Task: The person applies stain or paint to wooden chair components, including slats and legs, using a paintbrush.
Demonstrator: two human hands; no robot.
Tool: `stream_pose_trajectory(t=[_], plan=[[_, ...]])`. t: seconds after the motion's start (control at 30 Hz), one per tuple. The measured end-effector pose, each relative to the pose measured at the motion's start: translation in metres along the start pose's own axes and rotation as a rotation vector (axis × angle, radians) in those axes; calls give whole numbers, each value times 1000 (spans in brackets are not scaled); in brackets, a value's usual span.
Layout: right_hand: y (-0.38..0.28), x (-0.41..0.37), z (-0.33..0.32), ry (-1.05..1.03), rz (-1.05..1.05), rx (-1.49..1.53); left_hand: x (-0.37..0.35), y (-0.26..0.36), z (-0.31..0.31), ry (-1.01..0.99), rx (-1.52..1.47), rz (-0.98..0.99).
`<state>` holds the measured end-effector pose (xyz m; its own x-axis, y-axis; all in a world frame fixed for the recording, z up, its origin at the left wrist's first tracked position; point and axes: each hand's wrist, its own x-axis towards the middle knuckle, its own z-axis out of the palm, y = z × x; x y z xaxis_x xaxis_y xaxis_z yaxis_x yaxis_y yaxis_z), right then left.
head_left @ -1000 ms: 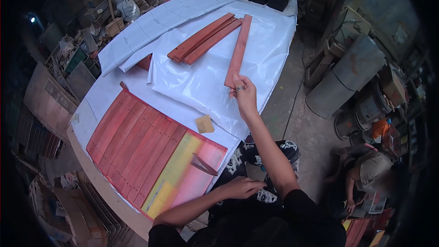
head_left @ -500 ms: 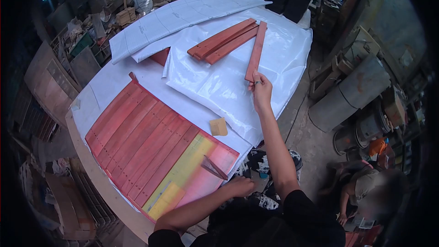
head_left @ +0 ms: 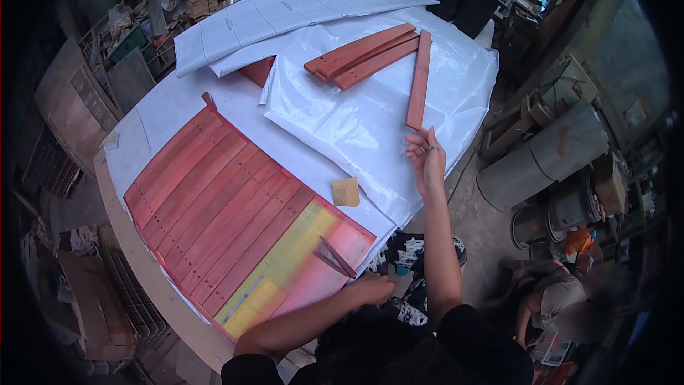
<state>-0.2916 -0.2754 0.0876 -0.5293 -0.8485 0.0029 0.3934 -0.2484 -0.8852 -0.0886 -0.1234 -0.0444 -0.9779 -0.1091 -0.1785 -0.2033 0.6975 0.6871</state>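
Note:
My right hand [head_left: 426, 159] is just below the near end of a narrow reddish-brown wooden slat [head_left: 420, 78], its fingers apart and holding nothing. The slat lies on white plastic sheeting [head_left: 335, 128], beside a small pile of similar slats [head_left: 363, 55] with dark holes near their ends. My left hand [head_left: 374, 289] is low at the table's near edge, fingers curled in; what they hold, if anything, is hidden. Near it, a small dark-red wooden piece [head_left: 334, 257] stands on a pink-and-yellow stained surface [head_left: 285, 264]. Several red slats [head_left: 221, 199] lie side by side, forming a panel.
A small tan sandpaper-like square [head_left: 345, 192] lies between panel and sheeting. A folded white sheet [head_left: 299, 14] covers the table's far side. On the right are a large grey cylinder [head_left: 545, 153] and a crouching person [head_left: 559, 299]. Scrap wood and sacks fill the back left.
My right hand has let go of the slat, which now rests on the sheeting. The fingers have spread slightly away from its end. My left hand stays about where it was.

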Motion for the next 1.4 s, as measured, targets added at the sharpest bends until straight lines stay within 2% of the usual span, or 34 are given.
stream_pose_trajectory(t=[0.1,0.2,0.27,0.33,0.4,0.47,0.5,0.53,0.67,0.8,0.9,1.0,1.1,1.2,1.23,1.27,1.4], plan=[[17,-52,-23,96,-28,-51,4,-4,5,-89,50,-41],[32,-124,-60,215,-161,-122,-1,5,-8,-71,48,-56],[40,-166,-94,281,-129,-301,-1,2,-2,-60,34,-47],[44,-199,-136,225,-54,-668,0,2,-2,-25,22,-28],[48,-225,-177,49,-72,-1175,0,10,-15,-96,11,-64],[58,-249,-211,-102,3,-1378,0,11,-16,-97,6,-83],[75,-265,-235,-112,148,-1406,0,11,-14,-34,-1,-69],[75,-274,-242,-244,173,-1587,2,8,-11,28,-6,-55],[101,-270,-239,-95,207,-1593,7,4,-2,204,-3,19],[112,-259,-238,-47,240,-1631,4,17,-8,172,104,51],[114,-255,-242,2,297,-1584,0,30,-3,195,49,50],[119,-251,-242,22,271,-1569,-6,53,8,373,-190,56],[119,-249,-244,44,263,-1562,-4,74,19,349,-313,-42],[123,-247,-246,60,247,-1551,4,88,20,363,-319,9],[122,-247,-245,59,253,-1558,9,92,19,492,-342,66],[122,-246,-245,58,258,-1566,9,93,14,522,-318,66],[116,-245,-241,71,229,-1528,13,90,-80,707,-163,113]])
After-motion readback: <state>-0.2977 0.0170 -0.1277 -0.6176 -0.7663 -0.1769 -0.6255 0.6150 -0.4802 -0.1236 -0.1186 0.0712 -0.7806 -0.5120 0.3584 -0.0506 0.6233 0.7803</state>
